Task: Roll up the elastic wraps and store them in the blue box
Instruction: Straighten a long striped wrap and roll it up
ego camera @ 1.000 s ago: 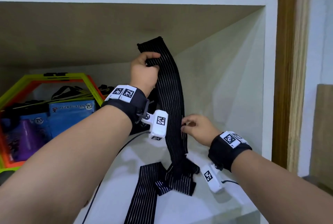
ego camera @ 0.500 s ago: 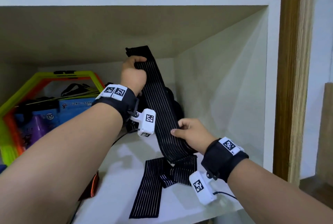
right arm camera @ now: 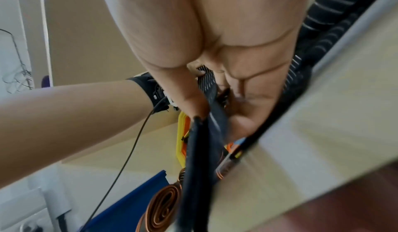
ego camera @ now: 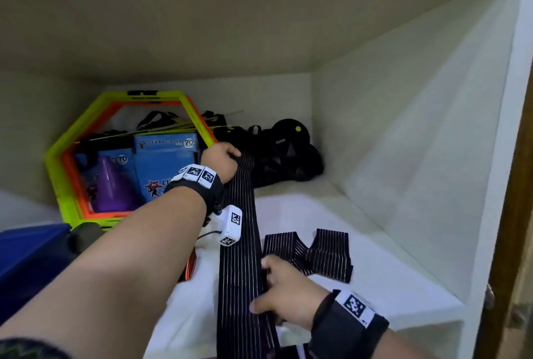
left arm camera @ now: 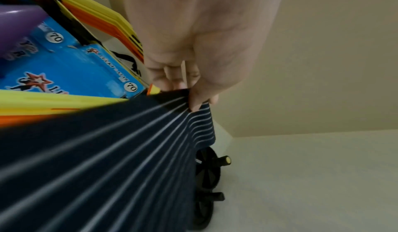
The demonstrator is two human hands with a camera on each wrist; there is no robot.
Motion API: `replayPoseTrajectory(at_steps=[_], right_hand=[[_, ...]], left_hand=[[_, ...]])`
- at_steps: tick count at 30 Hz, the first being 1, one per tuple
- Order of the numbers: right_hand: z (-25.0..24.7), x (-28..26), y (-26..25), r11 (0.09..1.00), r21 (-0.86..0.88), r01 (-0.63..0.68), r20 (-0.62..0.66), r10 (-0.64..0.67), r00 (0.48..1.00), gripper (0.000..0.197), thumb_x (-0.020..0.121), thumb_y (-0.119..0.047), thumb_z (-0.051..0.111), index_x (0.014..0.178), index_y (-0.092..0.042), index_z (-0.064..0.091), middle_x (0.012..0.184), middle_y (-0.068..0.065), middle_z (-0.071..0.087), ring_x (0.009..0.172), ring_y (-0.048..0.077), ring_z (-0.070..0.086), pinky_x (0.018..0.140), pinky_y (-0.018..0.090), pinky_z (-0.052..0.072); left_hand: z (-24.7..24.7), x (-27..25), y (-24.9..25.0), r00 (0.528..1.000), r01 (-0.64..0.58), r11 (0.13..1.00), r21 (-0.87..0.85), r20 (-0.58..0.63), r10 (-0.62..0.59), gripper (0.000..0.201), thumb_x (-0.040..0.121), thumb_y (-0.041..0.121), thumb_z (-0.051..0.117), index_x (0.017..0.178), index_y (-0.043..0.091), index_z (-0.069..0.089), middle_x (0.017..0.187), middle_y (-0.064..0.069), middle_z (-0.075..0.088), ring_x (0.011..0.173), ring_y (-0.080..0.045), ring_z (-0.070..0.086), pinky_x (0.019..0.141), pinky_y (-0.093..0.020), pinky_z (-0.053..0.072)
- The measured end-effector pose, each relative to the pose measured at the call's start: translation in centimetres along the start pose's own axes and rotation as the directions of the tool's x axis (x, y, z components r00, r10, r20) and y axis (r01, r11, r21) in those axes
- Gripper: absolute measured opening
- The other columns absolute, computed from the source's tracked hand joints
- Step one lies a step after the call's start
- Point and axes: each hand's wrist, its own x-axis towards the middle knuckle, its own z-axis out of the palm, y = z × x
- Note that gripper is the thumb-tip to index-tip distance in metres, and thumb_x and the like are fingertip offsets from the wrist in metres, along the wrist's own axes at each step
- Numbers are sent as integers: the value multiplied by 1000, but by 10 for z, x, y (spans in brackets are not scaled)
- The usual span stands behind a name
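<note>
A long black elastic wrap with thin white stripes runs stretched from the back of the white shelf to its front edge. My left hand grips its far end; in the left wrist view the thumb and fingers pinch the bunched wrap. My right hand holds the wrap's right edge near the front, with the thumb on top. The right wrist view shows the wrap between thumb and fingers. A folded striped piece lies on the shelf to the right. The blue box stands at the lower left.
Yellow-green and orange hexagon rings lean at the back left, around blue packets and a purple cone. A black wheel with straps fills the back corner. The shelf's side wall closes the right. A rolled orange band lies by the blue box.
Both hands have lowered the wrap from upright to stretched low along the shelf. My left hand went down and back; my right hand slid towards the front edge.
</note>
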Motion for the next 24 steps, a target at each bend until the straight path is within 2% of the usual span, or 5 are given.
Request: replayPoseTrajectory(at_steps=[5, 13, 16, 21, 24], right_hand=[[-10, 15, 10, 982, -71, -172, -71, 167, 983, 45, 76, -1, 76, 111, -16, 54, 98, 10, 62, 77, 26, 65, 54, 32, 49], [-62, 20, 8, 951, -147, -274, -197, 243, 950, 31, 80, 2, 74, 99, -17, 58, 89, 7, 58, 59, 14, 53, 40, 22, 39], [-81, 19, 13, 951, -133, -280, -257, 240, 936, 29, 80, 5, 71, 99, -14, 62, 98, 8, 60, 82, 19, 61, 66, 25, 56], [-87, 19, 19, 962, -87, -259, -219, 235, 947, 27, 79, 6, 70, 98, -13, 65, 100, 11, 63, 92, 26, 66, 76, 33, 59], [-76, 18, 12, 957, -135, -256, -91, 245, 965, 26, 79, -10, 75, 102, -15, 64, 96, 17, 68, 77, 29, 65, 66, 37, 55]], left_hand=[[23, 1, -29, 991, 114, 993, 19, 66, -115, 29, 82, 0, 59, 80, 25, 73, 89, -2, 72, 82, -24, 67, 72, -25, 50], [84, 14, -52, 951, 220, 975, -19, 226, -210, 20, 86, 1, 61, 92, 11, 77, 101, -13, 75, 93, -32, 70, 88, -33, 56], [107, 14, -57, 926, 184, 977, 104, 315, -208, 20, 87, 8, 60, 99, 12, 75, 100, -10, 73, 95, -30, 70, 90, -38, 57], [140, 19, -66, 918, 303, 926, 226, 193, -347, 25, 89, 7, 64, 64, 7, 57, 62, -11, 52, 75, -34, 63, 78, -40, 54], [147, 22, -75, 909, 311, 922, 231, 212, -360, 26, 89, 6, 65, 63, 1, 63, 65, -15, 58, 80, -37, 67, 82, -42, 55]])
